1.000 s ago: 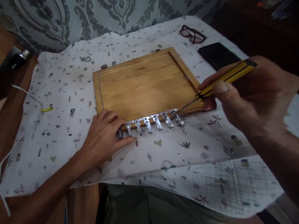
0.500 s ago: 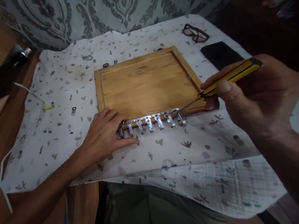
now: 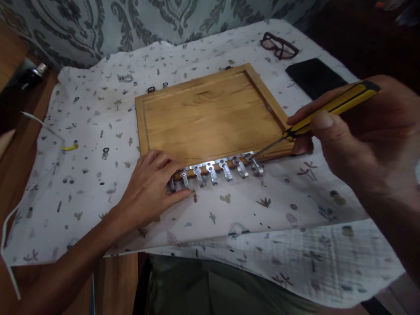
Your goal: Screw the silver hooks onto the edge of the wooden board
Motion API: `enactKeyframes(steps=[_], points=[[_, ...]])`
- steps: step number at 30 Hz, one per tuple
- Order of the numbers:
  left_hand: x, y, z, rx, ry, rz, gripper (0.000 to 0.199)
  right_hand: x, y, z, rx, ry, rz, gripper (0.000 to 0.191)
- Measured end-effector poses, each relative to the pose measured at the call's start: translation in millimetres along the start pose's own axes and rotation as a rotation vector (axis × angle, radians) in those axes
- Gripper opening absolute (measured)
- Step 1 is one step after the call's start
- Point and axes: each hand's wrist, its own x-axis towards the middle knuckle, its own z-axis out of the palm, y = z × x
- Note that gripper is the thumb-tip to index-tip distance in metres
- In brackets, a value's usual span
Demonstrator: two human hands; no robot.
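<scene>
A shallow-framed wooden board (image 3: 207, 121) lies flat on the printed cloth. Along its near edge runs a metal hook rail (image 3: 211, 169) with several curved hooks pointing towards me. My left hand (image 3: 152, 181) is closed around the rail's left end and the board's near left corner, fingers on top and thumb below the hooks. Between thumb and fingers of my right hand (image 3: 361, 136) is a yellow and black screwdriver (image 3: 332, 109). Its thin shaft slants down left, and the tip meets the rail at the rightmost hook. The screw head there is too small to make out.
A dark phone (image 3: 314, 76) and a pair of eyeglasses (image 3: 278, 46) lie beyond the board at the right. Small dark metal fittings (image 3: 151, 90) show at its far edge. A white cable (image 3: 5, 236) hangs over the left side. Patterned wallpaper (image 3: 177, 14) rises behind.
The whole view has shifted slightly, so things appear a little further right. Both hands keep their grip, and the screwdriver tip stays at the rightmost hook.
</scene>
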Motion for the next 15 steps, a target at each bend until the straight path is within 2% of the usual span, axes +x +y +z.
enactKeyframes(steps=[10, 15], points=[[0, 1, 1.4, 0.032, -0.007, -0.046, 0.043, -1, -2, 1, -0.015, 0.000, 0.013, 0.034], [0, -4, -19.5, 0.037, -0.025, -0.126, 0.062, -4, -10, 1, -0.049, -0.003, 0.098, 0.038]])
